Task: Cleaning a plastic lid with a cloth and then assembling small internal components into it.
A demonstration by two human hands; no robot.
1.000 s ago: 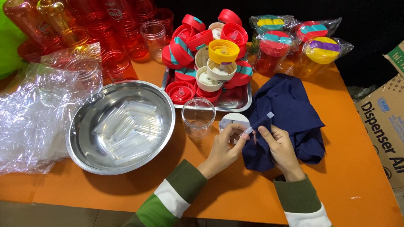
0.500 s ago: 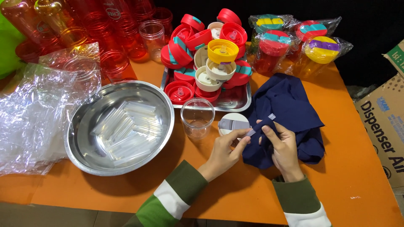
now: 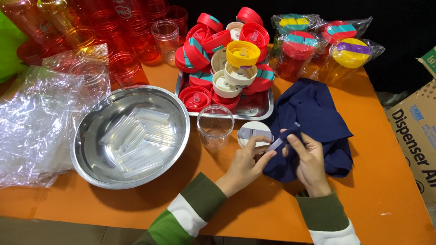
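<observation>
My left hand (image 3: 245,164) pinches one end of a short clear straw (image 3: 276,144). My right hand (image 3: 308,159) wraps a fold of the dark blue cloth (image 3: 318,119) around the straw's other end. Both hands rest low on the orange table (image 3: 372,199), just right of a clear plastic cup (image 3: 215,125) standing upright. A white lid (image 3: 254,132) lies flat between the cup and the cloth, right behind my left fingers.
A steel bowl (image 3: 86,156) holding several clear straws sits at the left. A steel tray (image 3: 254,110) piled with red, white and yellow lids stands behind the cup. Red cups (image 3: 113,31), clear plastic bags (image 3: 32,118), bagged cups (image 3: 331,45) and a cardboard box (image 3: 415,131) ring the table.
My right hand has drawn the cloth further over the straw, and both hands have shifted slightly toward the cloth. Nothing else moved.
</observation>
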